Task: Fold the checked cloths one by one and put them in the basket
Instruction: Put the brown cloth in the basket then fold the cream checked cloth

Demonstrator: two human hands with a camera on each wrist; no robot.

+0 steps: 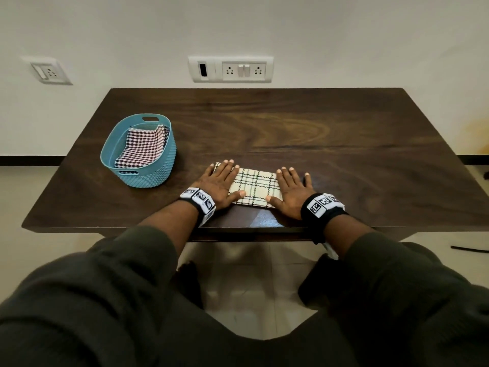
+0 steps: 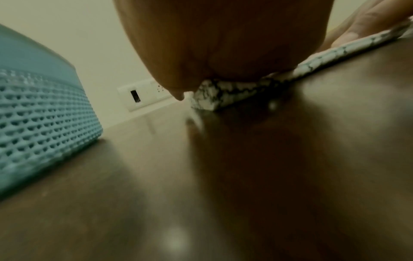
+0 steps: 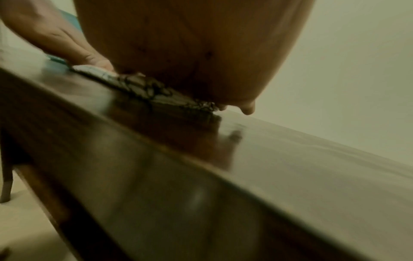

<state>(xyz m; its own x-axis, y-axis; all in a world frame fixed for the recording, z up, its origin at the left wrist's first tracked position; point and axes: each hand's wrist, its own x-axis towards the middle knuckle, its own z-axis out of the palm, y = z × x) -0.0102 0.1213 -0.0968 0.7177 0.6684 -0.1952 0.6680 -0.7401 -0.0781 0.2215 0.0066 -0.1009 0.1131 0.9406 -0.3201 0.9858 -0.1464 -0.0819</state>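
A folded cream cloth point(image 1: 254, 187) with dark green check lines lies flat near the table's front edge. My left hand point(image 1: 221, 182) presses flat on its left end, fingers straight. My right hand point(image 1: 292, 188) presses flat on its right end, partly on the table. The left wrist view shows my palm point(image 2: 223, 44) on the cloth's folded edge point(image 2: 212, 98). In the right wrist view my palm point(image 3: 190, 44) covers the cloth point(image 3: 147, 90). A teal basket point(image 1: 158, 165) at the left holds a folded dark-and-pink checked cloth point(image 1: 143, 147).
The dark wooden table point(image 1: 317, 128) stands against a white wall with socket plates point(image 1: 230, 69). The basket's wall point(image 2: 40, 113) is close to my left hand. Tiled floor and my knees show below the table's front edge.
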